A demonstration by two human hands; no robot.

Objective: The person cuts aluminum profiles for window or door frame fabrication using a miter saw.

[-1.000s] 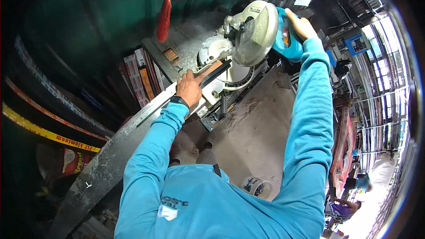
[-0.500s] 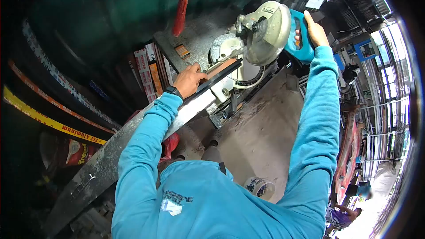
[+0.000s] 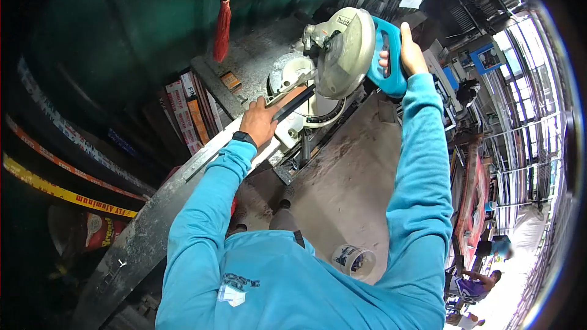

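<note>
My right hand [image 3: 412, 52] is wrapped around the teal handle [image 3: 391, 64] of a miter saw [image 3: 345, 55]. The saw head is raised, with its clear guard over the blade. My left hand [image 3: 259, 122], a dark band on its wrist, is closed over a dark, narrow bar [image 3: 293, 103] lying along the saw's fence. The bar's right end reaches under the saw head; its part beneath my left hand is hidden. Below the head, the round saw base [image 3: 327, 116] sits on the bench.
A long grey beam [image 3: 147, 232] runs from the saw toward the lower left. A red tassel [image 3: 222, 30] hangs above the bench, near a small orange box [image 3: 231, 81]. A bucket [image 3: 354, 261] stands on the floor. Other people [image 3: 474, 284] are at far right.
The view has shifted, so the saw appears farther left. My left hand now covers more of the bar, whose visible length is shorter. My right hand keeps its grip on the handle.
</note>
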